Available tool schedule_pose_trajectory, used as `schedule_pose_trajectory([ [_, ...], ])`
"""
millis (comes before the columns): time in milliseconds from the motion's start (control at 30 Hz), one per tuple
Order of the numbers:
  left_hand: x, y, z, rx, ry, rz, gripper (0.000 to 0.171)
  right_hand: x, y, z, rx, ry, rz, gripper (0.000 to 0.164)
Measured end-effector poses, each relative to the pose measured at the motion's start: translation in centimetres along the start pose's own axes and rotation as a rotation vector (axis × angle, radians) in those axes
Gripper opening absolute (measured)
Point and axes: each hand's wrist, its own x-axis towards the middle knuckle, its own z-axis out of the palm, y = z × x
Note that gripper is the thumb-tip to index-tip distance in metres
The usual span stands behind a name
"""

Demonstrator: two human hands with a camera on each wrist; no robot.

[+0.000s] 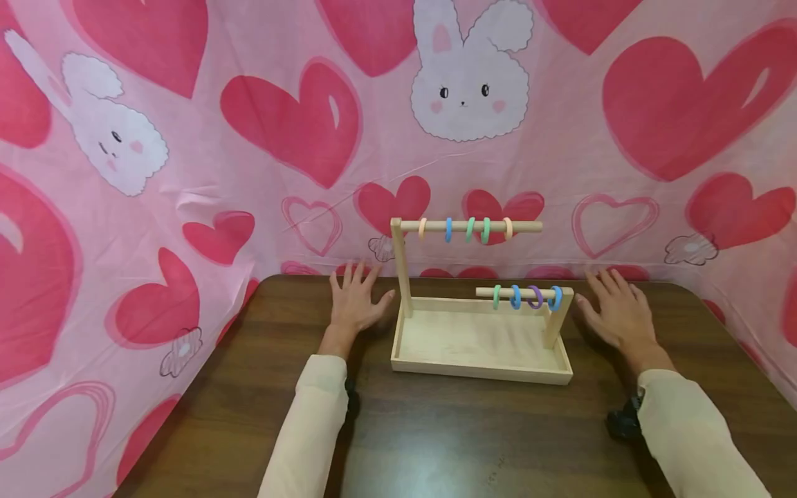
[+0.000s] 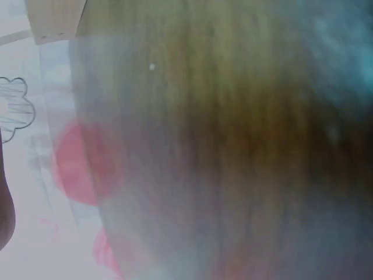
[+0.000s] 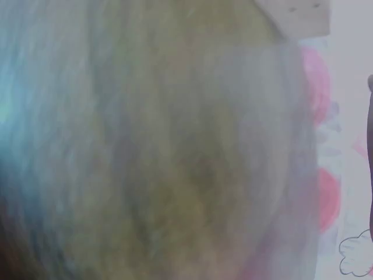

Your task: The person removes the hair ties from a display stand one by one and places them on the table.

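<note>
A pale wooden tray [image 1: 479, 373] with two upright posts stands between my hands. From its taller left post a long rod [image 1: 529, 227] reaches right, carrying peach, blue and green rings [image 1: 470, 229]. The shorter right post holds a lower rod [image 1: 486, 292] pointing left, hung with green, blue and purple rings [image 1: 534, 297]. My left hand [image 1: 355, 303] rests palm down left of the tray, fingers spread. On the other side, my right hand [image 1: 621, 315] lies flat, thumb toward the short post. Neither holds anything. Only a sliver of a finger shows at the edge of each wrist view.
The dark wooden table [image 1: 436, 436] has rounded back corners. Behind it hangs a pink cloth [image 1: 386, 159] with hearts and rabbits. A tray corner [image 2: 55, 20] enters the left wrist view, another corner [image 3: 306, 17] the right wrist view.
</note>
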Motion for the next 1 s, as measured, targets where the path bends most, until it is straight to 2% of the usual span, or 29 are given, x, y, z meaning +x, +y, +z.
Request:
schedule_pose_trajectory([
  [133,-0.3,0.2,-0.7,0.034,-0.008,0.052,0.067,-0.4,-0.5,-0.5,0.092,0.131,-0.014,0.054],
  [267,-0.8,0.5,-1.7,0.064,0.012,0.123,0.054,-1.0,-1.1,-0.7,0.261,0.235,0.012,0.046],
  [400,-1.3,1.0,-2.4,0.065,0.092,0.179,0.040,-1.2,-1.8,-0.9,0.405,0.338,0.021,0.037],
  [600,-1.9,2.0,-2.9,0.032,0.224,0.224,0.029,-1.0,-3.1,-1.3,0.572,0.486,-0.062,0.029],
  [733,-2.3,3.2,-3.5,-0.032,0.280,0.247,0.024,-1.0,-4.1,-1.7,0.674,0.480,-0.080,0.028],
  [1000,-2.7,6.8,-4.7,-0.202,0.317,0.294,0.022,-1.9,-6.2,-2.3,0.898,0.412,-0.095,0.029],
])
